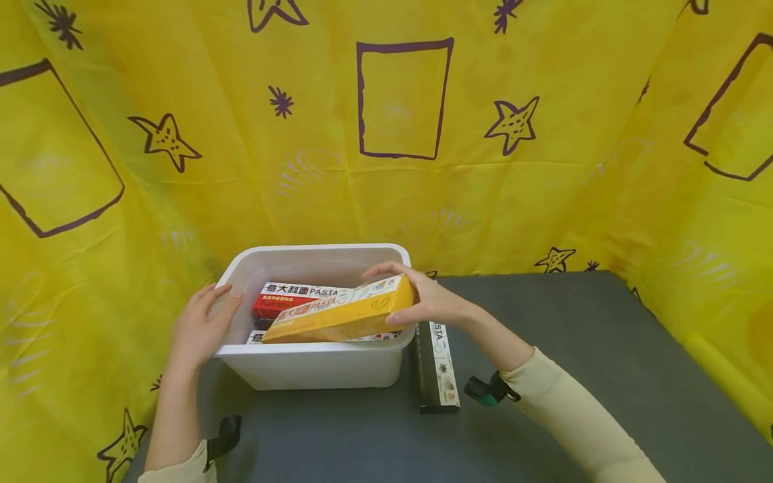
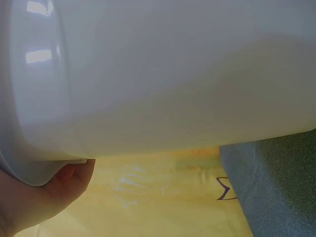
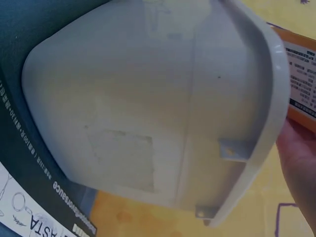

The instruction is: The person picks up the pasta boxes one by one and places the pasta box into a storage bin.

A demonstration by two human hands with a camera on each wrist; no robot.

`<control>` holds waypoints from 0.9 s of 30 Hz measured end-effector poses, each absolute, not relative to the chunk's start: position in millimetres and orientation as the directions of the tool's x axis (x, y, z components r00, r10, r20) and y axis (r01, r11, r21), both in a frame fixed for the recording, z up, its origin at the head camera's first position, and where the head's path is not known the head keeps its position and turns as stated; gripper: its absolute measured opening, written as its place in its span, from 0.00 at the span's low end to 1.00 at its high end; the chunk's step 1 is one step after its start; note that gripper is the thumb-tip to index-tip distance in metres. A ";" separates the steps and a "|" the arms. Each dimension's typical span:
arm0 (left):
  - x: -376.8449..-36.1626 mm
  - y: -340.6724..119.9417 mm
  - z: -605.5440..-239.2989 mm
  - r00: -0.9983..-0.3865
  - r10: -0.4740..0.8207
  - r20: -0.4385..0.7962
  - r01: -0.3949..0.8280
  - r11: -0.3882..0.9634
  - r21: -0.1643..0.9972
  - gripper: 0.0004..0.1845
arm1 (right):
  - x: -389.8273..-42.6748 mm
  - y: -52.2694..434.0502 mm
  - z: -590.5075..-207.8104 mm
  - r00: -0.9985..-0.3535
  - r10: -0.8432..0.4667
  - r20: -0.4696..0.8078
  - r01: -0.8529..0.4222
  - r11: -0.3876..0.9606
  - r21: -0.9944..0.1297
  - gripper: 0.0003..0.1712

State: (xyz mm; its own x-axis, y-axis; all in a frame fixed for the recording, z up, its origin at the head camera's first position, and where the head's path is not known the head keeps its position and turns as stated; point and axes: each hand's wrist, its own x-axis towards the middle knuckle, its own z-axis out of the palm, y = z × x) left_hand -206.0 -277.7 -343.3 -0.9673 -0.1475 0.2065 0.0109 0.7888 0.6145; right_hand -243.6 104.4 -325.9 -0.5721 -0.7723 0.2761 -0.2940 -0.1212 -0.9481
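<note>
i see my right hand (image 1: pixel 425 302) gripping the right end of a yellow box (image 1: pixel 341 315), fingers curled over the top and thumb underneath. the box lies tilted across the open top of the white bin (image 1: pixel 314 365), its right end up at the bin's right rim and its left end lower, inside. from the right wrist view the box (image 3: pixel 301 74) shows just past the bin's rim (image 3: pixel 269 123), with the hand (image 3: pixel 301 163) beside it.

my left hand (image 1: pixel 202 329) rests on the bin's left rim with the fingers nearly straight, holding nothing; the left wrist view shows only the thumb (image 2: pixel 59 185) under the rim (image 2: pixel 39 123).

a red box (image 1: pixel 290 300) lies flat in the bin beneath the yellow one. a black box (image 1: pixel 436 369) lies on the grey table (image 1: pixel 604 376), touching the bin's right wall.
</note>
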 end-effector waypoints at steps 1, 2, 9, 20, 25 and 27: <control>-206.2 -277.8 -343.6 -0.967 -0.145 0.211 0.015 0.791 0.611 0.35 | -245.0 102.9 -327.5 -0.573 -0.776 0.264 -0.295 -0.106 -0.950 0.47; -206.3 -278.0 -343.9 -0.966 -0.142 0.217 0.019 0.794 0.607 0.35 | -246.5 101.5 -328.8 -0.576 -0.778 0.252 -0.297 -0.088 -0.951 0.47; -205.1 -278.8 -345.6 -0.965 -0.134 0.226 0.030 0.796 0.604 0.35 | -257.4 93.9 -330.0 -0.597 -0.745 0.296 -0.431 -0.012 -0.902 0.43; -207.1 -277.5 -344.9 -0.975 -0.136 0.178 0.000 0.795 0.607 0.36 | -249.6 110.1 -333.1 -0.765 -0.542 0.349 -0.499 0.155 -0.853 0.37; -207.2 -277.9 -343.9 -0.975 -0.140 0.171 -0.006 0.791 0.611 0.37 | -238.6 123.7 -340.5 -0.823 -0.462 0.329 -0.443 0.161 -0.882 0.38; -207.3 -277.9 -343.7 -0.975 -0.141 0.172 -0.006 0.792 0.611 0.37 | -234.8 129.2 -345.0 -0.838 -0.430 0.335 -0.424 0.126 -0.897 0.37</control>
State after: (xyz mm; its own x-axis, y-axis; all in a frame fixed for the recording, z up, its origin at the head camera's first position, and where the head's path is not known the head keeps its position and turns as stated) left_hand -207.3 -277.9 -343.7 -0.9750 -0.1406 0.1722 -0.0063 0.7918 0.6107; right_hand -234.8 129.2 -345.0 -0.8383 -0.4297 0.3355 -0.4237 0.1264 -0.8969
